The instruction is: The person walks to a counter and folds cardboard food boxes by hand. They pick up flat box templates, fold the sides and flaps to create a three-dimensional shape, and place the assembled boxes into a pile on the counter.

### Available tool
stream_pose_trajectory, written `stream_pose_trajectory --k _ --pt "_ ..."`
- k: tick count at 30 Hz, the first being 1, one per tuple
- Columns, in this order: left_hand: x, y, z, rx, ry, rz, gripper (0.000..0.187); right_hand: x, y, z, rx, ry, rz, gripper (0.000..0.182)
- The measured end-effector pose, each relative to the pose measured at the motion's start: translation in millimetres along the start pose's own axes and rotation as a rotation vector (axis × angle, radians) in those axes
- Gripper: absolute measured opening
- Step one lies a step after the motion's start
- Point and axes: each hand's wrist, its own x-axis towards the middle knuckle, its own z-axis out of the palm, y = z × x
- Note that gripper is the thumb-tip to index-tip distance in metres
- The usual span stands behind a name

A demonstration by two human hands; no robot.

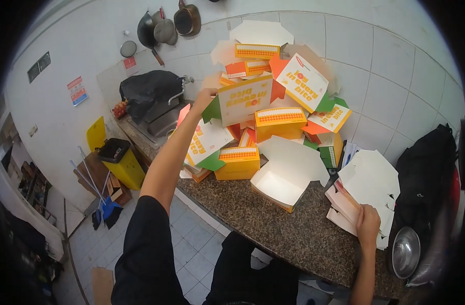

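My left hand (206,98) is closed on the edge of a cardboard food box (245,101), whose printed lid stands up with a green side flap beside my wrist. That box sits at the left of a heap of folded boxes. My right hand (369,223) has its fingers curled on the edge of a flattened box (346,206), at the stack of flat boxes (370,175) on the right. Between my hands, an opened box (279,185) shows its white inside. Yellow boxes (237,162) with orange-dotted sides stand beside it.
A granite counter (242,211) carries the boxes. At the left are a sink (161,127), a black-covered object (153,91) and a yellow bin (123,165). A metal bowl (406,251) and a black bag (428,173) lie right. Pans (186,20) hang on the wall.
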Motion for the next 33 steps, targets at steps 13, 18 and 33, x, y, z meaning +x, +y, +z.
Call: stream_pose_trajectory --k 13,18,33 --pt "31.6 -2.8 -40.9 -0.764 0.171 -0.420 0.030 15.8 73.4 -28.4 0.763 -0.265 0.528 0.031" --pt "-44.1 72.4 -86.4 -0.650 0.466 -0.206 0.030 33.9 53.1 -62.9 0.060 0.602 0.261 0.018" --pt "-345.4 312.6 36.1 -0.402 -0.067 0.524 0.058 -83.2 -112.4 -141.9 -0.013 0.359 -0.338 0.025"
